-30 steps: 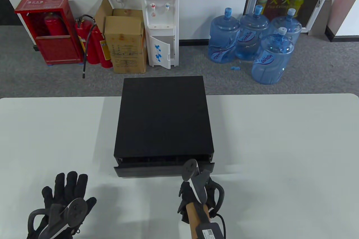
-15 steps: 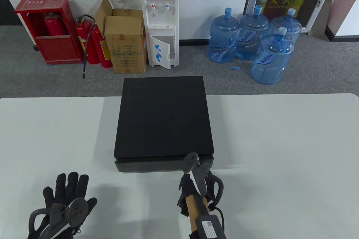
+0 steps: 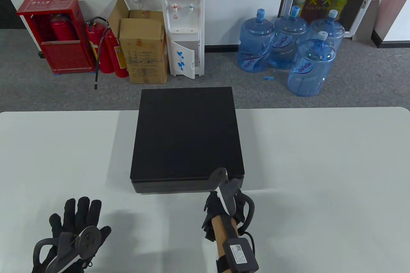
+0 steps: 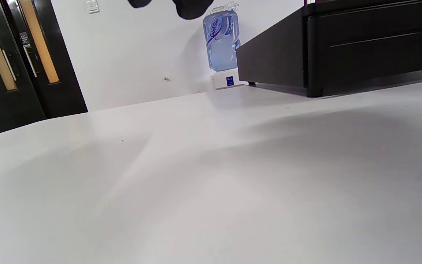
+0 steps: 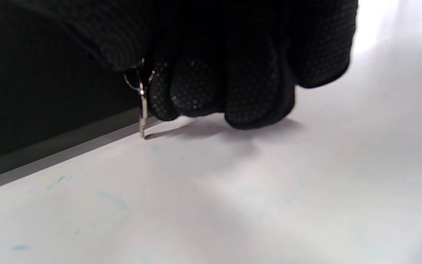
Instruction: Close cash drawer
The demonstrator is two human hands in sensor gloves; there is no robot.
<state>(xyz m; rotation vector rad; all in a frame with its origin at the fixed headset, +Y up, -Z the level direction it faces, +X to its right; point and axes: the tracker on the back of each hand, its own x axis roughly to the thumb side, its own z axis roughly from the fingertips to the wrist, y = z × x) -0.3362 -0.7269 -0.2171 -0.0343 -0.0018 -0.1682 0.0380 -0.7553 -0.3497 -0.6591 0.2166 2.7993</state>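
White counter (image 3: pixel 320 164) fills the table view, with a water dispenser (image 3: pixel 182 23), blue water jugs (image 3: pixel 288 49) and red fire extinguishers (image 3: pixel 109 49) on the grey floor behind it. On the counter sits the black cash drawer (image 3: pixel 187 140), its front panel flush under the top. The right hand (image 3: pixel 224 210) presses against that front near its right end; the left hand (image 3: pixel 75 231) lies flat on the counter, fingers spread, well apart from the drawer. From the left wrist view, the drawer's corner (image 4: pixel 343 47) stands at upper right, holding nothing near the fingertips (image 4: pixel 191 7). From the right wrist view, curled gloved fingers (image 5: pixel 233 84) touch the dark front beside a small hanging metal key (image 5: pixel 143 110); the grip holds nothing that I can tell.
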